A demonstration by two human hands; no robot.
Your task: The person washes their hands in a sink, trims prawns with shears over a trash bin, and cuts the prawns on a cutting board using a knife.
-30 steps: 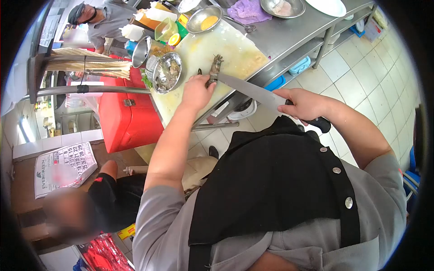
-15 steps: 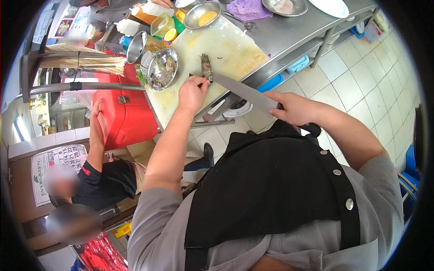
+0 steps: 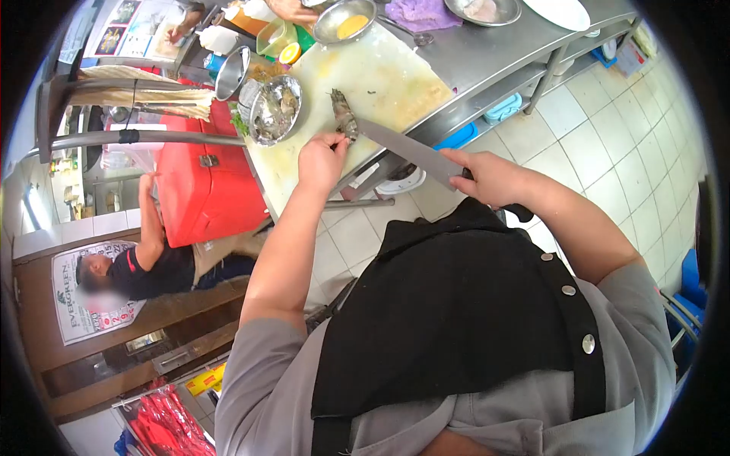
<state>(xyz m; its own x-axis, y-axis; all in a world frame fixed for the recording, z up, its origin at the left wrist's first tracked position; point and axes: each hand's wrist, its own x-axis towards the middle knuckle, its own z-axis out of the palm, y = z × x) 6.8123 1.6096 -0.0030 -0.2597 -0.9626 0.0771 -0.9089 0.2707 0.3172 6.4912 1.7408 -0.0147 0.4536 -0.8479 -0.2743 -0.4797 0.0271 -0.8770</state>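
Note:
On the pale cutting board (image 3: 395,87) lies a grey prawn (image 3: 344,112), running away from me. My left hand (image 3: 322,161) pinches the prawn's near end between thumb and fingers. In my right hand (image 3: 493,179) is a large knife (image 3: 414,152), gripped by its dark handle. The knife's blade points left, its tip right at the prawn's side near my left fingers. A metal bowl (image 3: 258,128) holding several greyish prawn pieces stands on the board, left of the prawn.
Toward the back are a bowl (image 3: 325,38) with something yellow-orange, half a lemon (image 3: 290,53) and a purple cloth (image 3: 422,14). A red cooler (image 3: 205,182) stands left of the board, with a person (image 3: 156,254) beside it. Another person's hand (image 3: 293,7) reaches in at the top.
The prawn's far end has shifted slightly left; my left hand still pinches it. The knife has barely moved. By the cooler, people have shifted, and a hand at the top reaches further in.

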